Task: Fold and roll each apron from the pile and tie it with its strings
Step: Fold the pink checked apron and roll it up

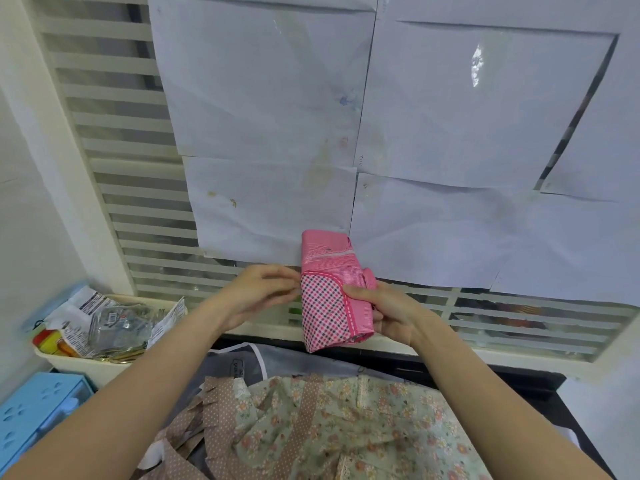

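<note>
Fingers (363,295) of the right hand (388,311) are curled round the right edge of the pink roll (329,289), thumb on its front face, so this hand carries it. The left hand (259,292) sits just beside the roll's left edge, its fingertips bunched and touching the fabric near the strap band (329,263); whether they pinch a string there I cannot tell.

The roll is held up in the air between the two hands, well above the bench. Its long axis runs nearly upright, leaning a little, with the striped end on top and the checked part below. The band crosses it sideways about a third of the way down, and a small loop (369,277) of strap sticks out on the right, just above the right thumb. So the tie lies across the roll, nearer the right hand, while the left fingertips meet the band's other end. Judging from this, the roll looks wrapped and the knot is being finished or checked; putting it down would come next.

Below the hands lies a floral apron (346,420) spread on the dark bench (526,379), with a brown dotted one (207,410) to its left. A cream tray (86,367) of packets and a blue box (31,410) stand at the left. Behind the hands rises a slatted window (138,209), partly covered with white paper sheets (450,109).
</note>
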{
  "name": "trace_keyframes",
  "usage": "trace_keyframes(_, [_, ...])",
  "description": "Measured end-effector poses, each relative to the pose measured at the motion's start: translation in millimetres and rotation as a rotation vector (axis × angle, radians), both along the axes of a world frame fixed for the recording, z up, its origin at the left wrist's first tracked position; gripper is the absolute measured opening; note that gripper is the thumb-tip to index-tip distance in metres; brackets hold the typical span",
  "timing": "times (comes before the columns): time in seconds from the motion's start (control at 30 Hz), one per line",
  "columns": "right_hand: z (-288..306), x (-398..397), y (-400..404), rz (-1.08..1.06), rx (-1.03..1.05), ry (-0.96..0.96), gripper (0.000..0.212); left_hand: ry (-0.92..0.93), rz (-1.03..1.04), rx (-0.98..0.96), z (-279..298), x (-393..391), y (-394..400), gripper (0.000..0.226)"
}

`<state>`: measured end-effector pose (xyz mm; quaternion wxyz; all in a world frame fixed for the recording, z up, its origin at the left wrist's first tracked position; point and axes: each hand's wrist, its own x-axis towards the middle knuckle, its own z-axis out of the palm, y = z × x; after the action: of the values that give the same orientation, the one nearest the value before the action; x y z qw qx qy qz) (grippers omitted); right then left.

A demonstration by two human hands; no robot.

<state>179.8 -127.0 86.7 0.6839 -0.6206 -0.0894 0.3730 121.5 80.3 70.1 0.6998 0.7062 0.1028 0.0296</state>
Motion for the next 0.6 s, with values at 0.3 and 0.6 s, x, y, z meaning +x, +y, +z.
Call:
trace_keyframes(0.3, [-5,5,9,0.293,-0.158,-0.228,0.005,0.098,-0.006,-0.322,2,4,-24,0.024])
trace_keyframes(0.6, [-7,36,-12,-0.072,-0.227,-0.408,0.015,0.142,-0.010,-0.173,-9,-4,5,0.024])
